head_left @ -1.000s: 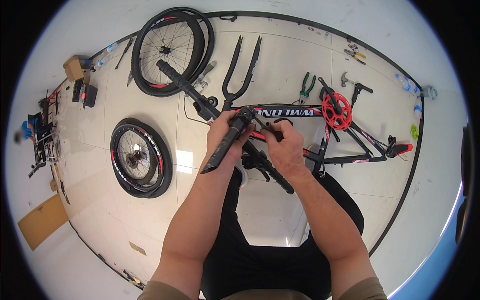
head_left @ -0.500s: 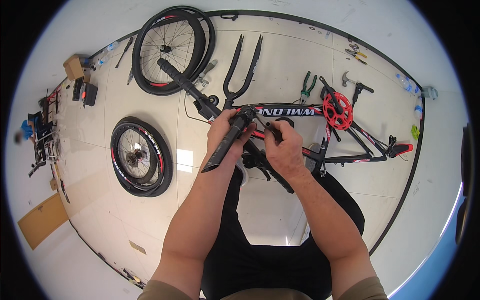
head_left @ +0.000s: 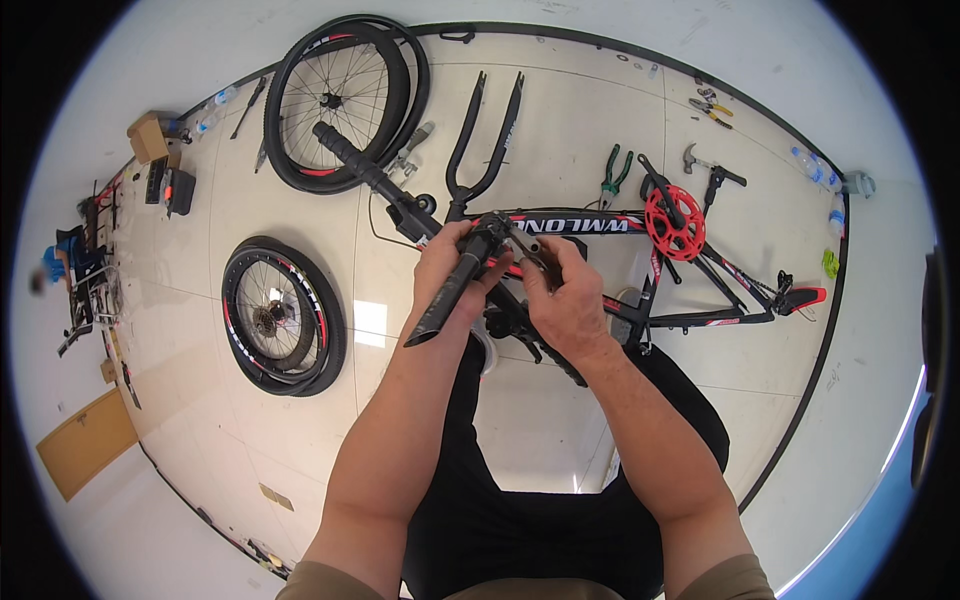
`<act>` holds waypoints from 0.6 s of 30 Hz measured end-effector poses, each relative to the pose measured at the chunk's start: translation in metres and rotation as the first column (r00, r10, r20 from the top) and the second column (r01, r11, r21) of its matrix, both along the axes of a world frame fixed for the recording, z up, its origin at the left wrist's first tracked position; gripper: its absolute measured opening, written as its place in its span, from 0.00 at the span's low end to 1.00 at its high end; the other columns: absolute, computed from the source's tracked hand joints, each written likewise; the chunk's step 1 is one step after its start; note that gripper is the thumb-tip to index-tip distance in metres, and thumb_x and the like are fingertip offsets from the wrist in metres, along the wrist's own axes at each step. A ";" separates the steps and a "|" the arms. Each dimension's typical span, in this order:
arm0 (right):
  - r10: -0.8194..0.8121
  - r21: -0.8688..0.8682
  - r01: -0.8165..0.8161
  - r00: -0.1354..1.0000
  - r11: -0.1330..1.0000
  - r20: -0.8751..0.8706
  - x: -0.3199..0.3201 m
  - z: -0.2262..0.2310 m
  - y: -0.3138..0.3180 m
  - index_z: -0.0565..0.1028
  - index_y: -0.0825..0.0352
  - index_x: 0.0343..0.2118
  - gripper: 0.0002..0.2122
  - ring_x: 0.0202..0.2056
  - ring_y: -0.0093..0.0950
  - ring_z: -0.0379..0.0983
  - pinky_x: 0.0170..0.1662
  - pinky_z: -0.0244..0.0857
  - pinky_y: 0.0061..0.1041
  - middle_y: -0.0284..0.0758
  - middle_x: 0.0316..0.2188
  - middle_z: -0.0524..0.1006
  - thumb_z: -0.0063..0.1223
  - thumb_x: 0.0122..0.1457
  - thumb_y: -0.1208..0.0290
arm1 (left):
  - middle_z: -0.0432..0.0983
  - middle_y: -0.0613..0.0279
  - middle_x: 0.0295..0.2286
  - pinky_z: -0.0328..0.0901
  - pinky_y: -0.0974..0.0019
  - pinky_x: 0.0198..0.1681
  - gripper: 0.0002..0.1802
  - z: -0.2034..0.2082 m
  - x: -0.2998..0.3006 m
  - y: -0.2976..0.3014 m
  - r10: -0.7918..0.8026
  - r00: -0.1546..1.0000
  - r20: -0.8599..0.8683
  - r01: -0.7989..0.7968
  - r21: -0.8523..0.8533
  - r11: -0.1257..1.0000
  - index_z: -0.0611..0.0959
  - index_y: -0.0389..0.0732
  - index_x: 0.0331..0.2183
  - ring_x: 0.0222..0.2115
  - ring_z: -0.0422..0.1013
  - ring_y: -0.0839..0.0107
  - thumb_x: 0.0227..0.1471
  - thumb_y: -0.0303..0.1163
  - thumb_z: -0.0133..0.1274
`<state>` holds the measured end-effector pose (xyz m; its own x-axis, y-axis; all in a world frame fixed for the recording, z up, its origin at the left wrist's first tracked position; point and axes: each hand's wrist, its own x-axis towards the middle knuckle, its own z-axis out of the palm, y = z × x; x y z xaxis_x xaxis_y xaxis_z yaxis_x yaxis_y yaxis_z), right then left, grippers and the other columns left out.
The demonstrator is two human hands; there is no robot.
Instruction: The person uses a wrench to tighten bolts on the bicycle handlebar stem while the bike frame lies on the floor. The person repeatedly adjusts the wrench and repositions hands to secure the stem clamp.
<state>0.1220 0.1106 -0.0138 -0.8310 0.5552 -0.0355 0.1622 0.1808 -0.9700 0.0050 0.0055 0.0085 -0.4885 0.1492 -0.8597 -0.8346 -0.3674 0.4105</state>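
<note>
My left hand [head_left: 437, 262] is closed around a black seatpost [head_left: 447, 303]. Its slanted open end points down toward my left forearm, and its clamp head [head_left: 490, 228] is at the top, by my fingers. My right hand [head_left: 568, 295] pinches a slim metal tool [head_left: 530, 243] against the side of the clamp head; the fingers partly hide its kind. Beneath both hands runs a black handlebar [head_left: 365, 165], slanting from upper left to lower right. Behind it lies a black and red bike frame [head_left: 600, 223] with a red chainring [head_left: 676, 222].
A fork [head_left: 470, 150] lies beyond the hands. Wheels with tyres rest at upper left [head_left: 285, 110] and left [head_left: 333, 335]. Green-handled pliers [head_left: 614, 175], a hammer [head_left: 705, 163] and yellow-handled pliers [head_left: 712, 110] are on the tiled floor at right. Plastic bottles [head_left: 815, 170] stand along the edge.
My right hand has shifted slightly and its fingers have turned a little around the metal tool at the clamp head. The left hand keeps its hold on the seatpost.
</note>
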 end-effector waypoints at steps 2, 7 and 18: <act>0.032 0.047 -0.032 0.999 0.998 0.003 0.001 0.002 0.001 0.76 0.72 0.46 0.11 0.31 0.41 0.78 0.34 0.71 0.35 0.46 0.34 0.79 0.57 0.64 0.72 | 0.79 0.55 0.28 0.77 0.54 0.41 0.08 0.002 0.000 0.001 0.012 1.000 0.010 -0.012 -0.004 1.000 0.78 0.34 0.35 0.31 0.76 0.65 0.61 0.29 0.50; 0.019 0.220 -0.028 0.999 0.975 0.043 0.002 -0.001 0.002 0.76 0.71 0.45 0.12 0.32 0.45 0.77 0.35 0.70 0.38 0.46 0.33 0.79 0.53 0.67 0.67 | 0.79 0.56 0.29 0.74 0.56 0.41 0.06 0.002 0.002 0.002 0.005 1.000 0.009 -0.005 0.008 1.000 0.78 0.38 0.35 0.31 0.73 0.66 0.61 0.31 0.53; -0.012 0.273 -0.015 0.995 0.962 0.097 0.001 0.003 0.001 0.76 0.69 0.43 0.10 0.30 0.48 0.76 0.33 0.69 0.41 0.46 0.29 0.78 0.52 0.68 0.67 | 0.79 0.57 0.29 0.72 0.66 0.30 0.09 0.005 0.006 0.006 0.009 1.000 -0.015 -0.010 -0.082 0.997 0.80 0.36 0.37 0.28 0.76 0.66 0.60 0.31 0.52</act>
<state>0.1230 0.1112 -0.0109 -0.8318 0.5538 0.0370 0.2526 0.4370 -0.8633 0.0105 0.0117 0.0132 -0.5024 0.0737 -0.8615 -0.8247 -0.3402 0.4518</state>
